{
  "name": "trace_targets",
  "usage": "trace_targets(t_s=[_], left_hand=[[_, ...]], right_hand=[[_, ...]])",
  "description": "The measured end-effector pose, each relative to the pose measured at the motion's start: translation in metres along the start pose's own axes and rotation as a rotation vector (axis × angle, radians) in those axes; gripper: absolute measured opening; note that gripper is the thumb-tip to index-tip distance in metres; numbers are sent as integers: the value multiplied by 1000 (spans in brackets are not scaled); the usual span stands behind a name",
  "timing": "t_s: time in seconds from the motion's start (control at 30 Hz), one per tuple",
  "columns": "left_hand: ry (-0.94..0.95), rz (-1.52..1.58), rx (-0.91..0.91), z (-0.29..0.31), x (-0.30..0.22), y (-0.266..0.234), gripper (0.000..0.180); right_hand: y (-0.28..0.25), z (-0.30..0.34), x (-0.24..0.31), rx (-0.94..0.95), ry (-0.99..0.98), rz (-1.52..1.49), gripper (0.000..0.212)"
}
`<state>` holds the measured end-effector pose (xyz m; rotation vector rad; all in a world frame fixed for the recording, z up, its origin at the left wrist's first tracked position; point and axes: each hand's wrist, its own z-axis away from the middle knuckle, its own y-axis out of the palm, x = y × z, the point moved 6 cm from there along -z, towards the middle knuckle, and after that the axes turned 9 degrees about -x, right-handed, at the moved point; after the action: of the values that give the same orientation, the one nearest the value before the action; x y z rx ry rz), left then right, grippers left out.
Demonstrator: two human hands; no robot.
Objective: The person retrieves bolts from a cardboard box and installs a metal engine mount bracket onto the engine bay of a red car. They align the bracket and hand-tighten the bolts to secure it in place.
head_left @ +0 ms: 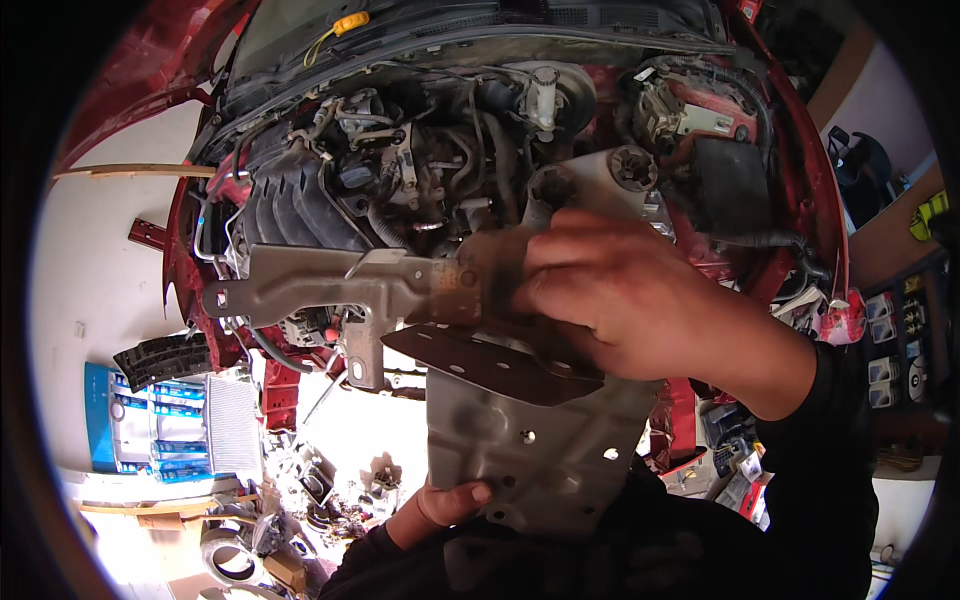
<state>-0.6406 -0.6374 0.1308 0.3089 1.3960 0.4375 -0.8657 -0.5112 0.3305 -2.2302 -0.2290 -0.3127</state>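
Note:
My right hand (pixel 610 290) is closed around a stamped grey-brown metal bracket (pixel 350 280), held up in front of the open engine bay. The bracket's long arm points left, and a short leg with a slot hangs down from it. Below the fist runs a dark flange (pixel 490 365) with a row of holes. Under that, a grey pressed metal plate (pixel 540 450) tilts toward me. My left hand (pixel 445 505) grips its lower left edge, thumb on top. Just beyond my right fist is a grey piece with two round bushings (pixel 633 167); whether it joins the bracket is hidden.
The engine (pixel 310 200) of a red car lies behind, with a black box (pixel 730 185) at its right. A yellow tool (pixel 350 23) rests near the windscreen. Left on the floor are blue-and-white packages (pixel 175 420) and loose parts; shelves (pixel 900 340) stand at right.

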Motion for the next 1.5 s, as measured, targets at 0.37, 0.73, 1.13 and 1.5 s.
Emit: trace_targets(t_s=[0.37,0.73,1.13,1.5], left_hand=[[15,-68,174,37,-4,-32,99],[6,-75,232,58,-8,-42,98],[-9,-59,278,62,-6,-45,97],[-26,-45,289,55,-4,-45,96]], right_hand=[[36,-20,42,84,-9,85,38],[30,-16,72,-26,35,128,36],[43,-25,74,46,41,246,25],[49,-24,60,38,56,219,25]])
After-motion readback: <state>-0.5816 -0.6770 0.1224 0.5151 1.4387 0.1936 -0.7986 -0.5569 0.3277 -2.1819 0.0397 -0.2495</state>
